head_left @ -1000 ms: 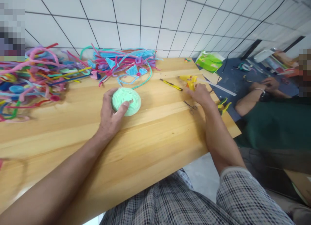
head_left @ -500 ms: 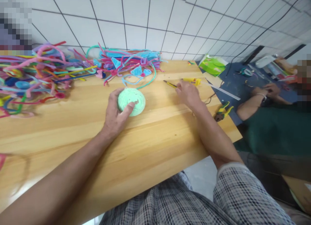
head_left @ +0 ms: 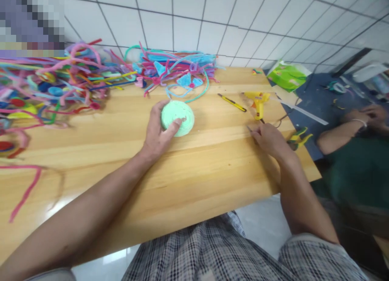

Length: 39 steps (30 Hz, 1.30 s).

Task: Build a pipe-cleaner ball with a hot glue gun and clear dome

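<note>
My left hand (head_left: 161, 129) is wrapped round a mint-green coiled disc of chenille stem (head_left: 179, 113), its thumb pressed on the disc's centre. From the disc's far side, green stem runs toward the pile at the back. To the right, my right hand (head_left: 269, 137) is closed above the table, with a thin greyish tip (head_left: 249, 128) poking out from its fingers; the rest of that item is hidden. Just beyond this hand lies a yellow hot glue gun (head_left: 258, 103). A yellow utility knife (head_left: 232, 103) rests to its left, touched by neither hand.
Heaps of coloured chenille stems (head_left: 69, 78) lie at the back left. Green-and-yellow pliers (head_left: 299, 138) and a clear strip (head_left: 304, 111) are at the right, near a green packet (head_left: 287, 75). Beside the table sits another person, with a forearm (head_left: 343, 133) in view.
My right hand has come away from the utility knife, nearer to me and to the right, and now has a thin item in its fingers. My left hand still holds the coiled disc.
</note>
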Each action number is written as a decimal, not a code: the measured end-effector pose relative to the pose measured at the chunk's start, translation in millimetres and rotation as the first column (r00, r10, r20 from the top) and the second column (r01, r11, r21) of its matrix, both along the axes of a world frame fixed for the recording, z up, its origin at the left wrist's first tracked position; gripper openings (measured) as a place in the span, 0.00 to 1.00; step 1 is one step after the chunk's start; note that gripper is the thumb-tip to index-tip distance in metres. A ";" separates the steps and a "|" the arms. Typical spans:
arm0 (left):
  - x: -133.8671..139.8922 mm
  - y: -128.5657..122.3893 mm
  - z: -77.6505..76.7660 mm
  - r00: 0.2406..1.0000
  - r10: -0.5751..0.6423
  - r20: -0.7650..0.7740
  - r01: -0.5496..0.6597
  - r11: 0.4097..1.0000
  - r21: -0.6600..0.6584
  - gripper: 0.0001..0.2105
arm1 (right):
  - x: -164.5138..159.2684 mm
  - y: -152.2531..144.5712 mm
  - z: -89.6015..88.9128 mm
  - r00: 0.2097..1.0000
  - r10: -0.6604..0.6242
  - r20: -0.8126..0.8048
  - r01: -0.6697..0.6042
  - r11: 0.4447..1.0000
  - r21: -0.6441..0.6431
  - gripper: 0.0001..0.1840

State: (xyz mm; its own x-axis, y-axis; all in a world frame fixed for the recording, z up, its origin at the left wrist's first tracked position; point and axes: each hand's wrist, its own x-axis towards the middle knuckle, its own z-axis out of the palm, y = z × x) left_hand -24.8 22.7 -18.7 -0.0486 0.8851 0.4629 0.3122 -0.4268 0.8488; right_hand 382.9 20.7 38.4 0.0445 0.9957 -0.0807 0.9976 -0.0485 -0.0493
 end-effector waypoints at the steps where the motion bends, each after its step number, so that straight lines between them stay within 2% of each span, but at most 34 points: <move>1: 0.6 0.1 0.5 1.000 0.003 -0.002 -0.003 1.000 0.003 0.37 | -3.3 -0.1 0.9 1.000 -0.016 -0.015 0.016 1.000 0.001 0.15; 4: 1.7 0.7 1.5 1.000 0.003 -0.010 -0.003 1.000 0.010 0.38 | -23.7 -2.4 7.1 0.980 -0.057 -0.193 0.065 0.997 0.037 0.10; 6: 2.1 1.0 1.4 1.000 -0.001 -0.011 0.001 1.000 0.010 0.37 | -47.1 -3.7 12.9 0.907 0.005 -0.422 0.024 0.998 0.063 0.08; 8: 2.2 0.9 0.7 1.000 -0.004 -0.005 0.004 1.000 0.010 0.37 | -77.5 -3.9 19.3 0.745 0.118 -0.657 -0.053 0.992 0.118 0.07; 11: 2.3 0.5 -0.2 1.000 -0.010 0.001 0.010 1.000 0.015 0.35 | -127.8 -3.0 28.2 0.477 0.289 -0.830 -0.181 0.956 0.229 0.12; 13: 2.3 0.0 0.4 1.000 -0.011 -0.007 0.011 1.000 0.022 0.34 | -156.6 -2.0 30.7 0.380 0.362 -0.851 -0.234 0.928 0.290 0.12; 15: 2.4 -0.6 2.2 1.000 -0.010 -0.023 0.011 0.999 0.030 0.33 | -176.3 -0.7 28.3 0.333 0.404 -0.852 -0.253 0.909 0.331 0.12; 19: 3.3 -1.5 5.8 0.999 -0.018 -0.028 0.020 0.998 0.054 0.32 | -188.4 3.9 13.6 0.312 0.408 -0.858 -0.203 0.911 0.360 0.13; 25: 3.5 -1.4 3.6 1.000 -0.010 -0.021 0.011 0.998 0.060 0.33 | -185.6 8.9 -1.3 0.355 0.378 -0.855 -0.203 0.924 0.324 0.17; 32: 2.0 -2.9 3.6 0.999 -0.001 -0.046 0.003 0.999 0.042 0.33 | -185.6 6.3 -2.5 0.347 0.404 -0.846 -0.185 0.914 0.361 0.18; 39: 2.2 -1.7 3.0 0.999 -0.002 -0.040 0.004 0.999 0.040 0.35 | -186.5 7.4 -0.3 0.351 0.410 -0.842 -0.180 0.912 0.369 0.14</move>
